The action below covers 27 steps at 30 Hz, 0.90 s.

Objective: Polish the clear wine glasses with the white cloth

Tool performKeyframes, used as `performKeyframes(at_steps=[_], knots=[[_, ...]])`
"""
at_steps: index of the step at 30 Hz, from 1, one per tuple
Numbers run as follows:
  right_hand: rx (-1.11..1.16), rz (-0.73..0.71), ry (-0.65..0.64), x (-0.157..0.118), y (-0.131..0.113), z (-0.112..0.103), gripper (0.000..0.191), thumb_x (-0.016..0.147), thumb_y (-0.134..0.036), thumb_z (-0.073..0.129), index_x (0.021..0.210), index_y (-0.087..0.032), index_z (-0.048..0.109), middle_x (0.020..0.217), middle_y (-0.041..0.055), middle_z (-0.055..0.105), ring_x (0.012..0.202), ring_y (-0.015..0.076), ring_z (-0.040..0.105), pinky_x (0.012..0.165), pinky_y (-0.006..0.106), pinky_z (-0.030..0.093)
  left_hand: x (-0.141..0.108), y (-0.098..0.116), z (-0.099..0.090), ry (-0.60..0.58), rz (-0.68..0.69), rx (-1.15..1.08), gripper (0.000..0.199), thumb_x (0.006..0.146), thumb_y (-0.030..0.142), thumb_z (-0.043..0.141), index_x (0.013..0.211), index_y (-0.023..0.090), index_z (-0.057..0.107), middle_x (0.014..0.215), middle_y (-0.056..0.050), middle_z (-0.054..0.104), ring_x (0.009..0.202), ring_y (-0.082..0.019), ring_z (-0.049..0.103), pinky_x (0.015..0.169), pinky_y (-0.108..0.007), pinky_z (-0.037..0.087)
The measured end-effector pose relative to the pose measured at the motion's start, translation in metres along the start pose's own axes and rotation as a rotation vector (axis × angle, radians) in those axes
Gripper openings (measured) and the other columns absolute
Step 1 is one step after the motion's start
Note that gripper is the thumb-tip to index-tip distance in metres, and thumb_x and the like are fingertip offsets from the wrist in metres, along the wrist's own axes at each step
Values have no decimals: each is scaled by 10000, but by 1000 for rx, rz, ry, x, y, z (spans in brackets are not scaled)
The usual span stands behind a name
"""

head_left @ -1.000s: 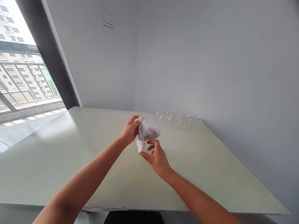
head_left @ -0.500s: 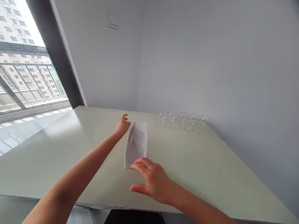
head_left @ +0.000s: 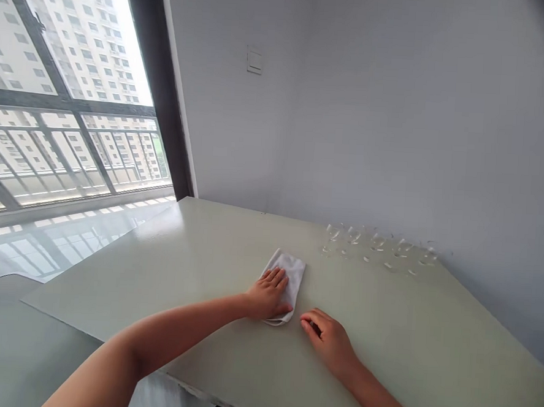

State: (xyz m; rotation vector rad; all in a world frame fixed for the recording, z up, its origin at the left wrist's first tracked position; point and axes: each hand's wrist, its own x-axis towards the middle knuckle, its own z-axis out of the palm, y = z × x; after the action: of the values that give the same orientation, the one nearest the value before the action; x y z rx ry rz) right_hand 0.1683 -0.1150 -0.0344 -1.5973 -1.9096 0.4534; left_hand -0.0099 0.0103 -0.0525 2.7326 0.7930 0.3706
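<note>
A person's left grip [head_left: 269, 295] rests flat, fingers spread and unclenched, on a folded white rectangular cloth [head_left: 295, 278] lying near the middle of a broad, pale green, smooth-topped desk [head_left: 195, 260]. The right grip [head_left: 332, 342] curls loosely just beyond the cloth's near right corner, apart from it; whether its fingertips meet the thumb cannot be told from this angle.

Half a second earlier, the left grip was at the cloth's far left corner and the right was over its near end; now the left presses on the cloth and the right stands off to one side. A second ago the cloth was bunched in the air in the left grip. The view, too, has swung to the left, taking in more of the dark-framed window [head_left: 75, 102] and its railing.

Toward the far right, clear stemmed glasses [head_left: 378, 242] stand close to the pale grey wall [head_left: 396, 131], perhaps five in front, though their outlines blur together. A strip of desk separates them from the cloth. A wider stretch runs from the cloth to the slanting left edge, and another from the right grip to the right edge along the wall. The near edge, roughly chipped, passes beneath the left forearm, with the cloth lying well inside it.
</note>
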Motion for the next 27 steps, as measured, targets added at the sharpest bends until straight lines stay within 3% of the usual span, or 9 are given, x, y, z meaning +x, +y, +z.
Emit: performKeyframes(at_steps=[3,5,8,10,14,17,20,24,27], knots=[[34,35,6,-2,6,0,237,861,-327,380,794,-225,583,736,16,588,619,143,542,602,269,432,30,-26,-8,-13,34,14,707,778,590,390,1362,203,299,1440,-134,215,1324,-321,151,1066,-477,147],[52,61,8,-3,11,-3,236,858,-346,386,795,-236,585,739,16,596,619,148,547,595,271,435,48,-48,-15,5,-13,-1,669,769,581,418,1341,241,343,1429,-121,249,1315,-330,180,1055,-489,158],[77,95,4,-5,17,-8,242,854,-367,386,801,-247,590,763,23,612,636,159,560,594,282,447,60,-89,-34,54,-244,-1,586,741,549,486,1256,270,463,1392,-93,335,1301,-308,234,1050,-463,180],[80,105,-4,-6,19,-10,248,852,-380,385,800,-252,592,773,30,620,645,168,566,592,292,455,53,-119,-54,86,-440,36,568,739,536,487,1239,266,474,1382,-85,352,1301,-284,243,1044,-448,187],[66,108,-30,-6,17,-10,249,845,-390,387,807,-260,596,763,31,629,648,180,573,602,308,461,-3,-172,-103,122,-709,90,597,770,549,410,1257,205,435,1399,-142,303,1317,-303,184,1026,-480,158],[74,106,-40,-7,15,-9,249,846,-385,387,805,-253,594,727,24,621,635,174,569,592,299,456,-67,-198,-137,130,-938,137,670,767,584,365,1265,138,413,1409,-202,247,1317,-351,141,1017,-493,134],[86,91,-33,-7,12,-9,254,846,-383,390,800,-242,597,679,17,600,608,165,551,565,283,445,-136,-214,-159,142,-1107,184,721,765,605,327,1280,103,380,1408,-226,227,1305,-393,130,996,-526,132],[156,86,33,-6,3,-14,257,840,-387,407,815,-231,610,670,14,600,608,155,554,550,262,443,-209,-231,-157,98,-1257,301,709,780,628,251,1322,179,333,1436,-140,221,1320,-338,136,1014,-459,159],[250,130,113,-5,-3,-22,261,830,-409,433,831,-220,612,654,6,596,554,134,526,522,245,435,-231,-231,-138,93,-1248,359,674,807,619,199,1360,239,261,1453,-69,207,1326,-316,128,1019,-443,165]])
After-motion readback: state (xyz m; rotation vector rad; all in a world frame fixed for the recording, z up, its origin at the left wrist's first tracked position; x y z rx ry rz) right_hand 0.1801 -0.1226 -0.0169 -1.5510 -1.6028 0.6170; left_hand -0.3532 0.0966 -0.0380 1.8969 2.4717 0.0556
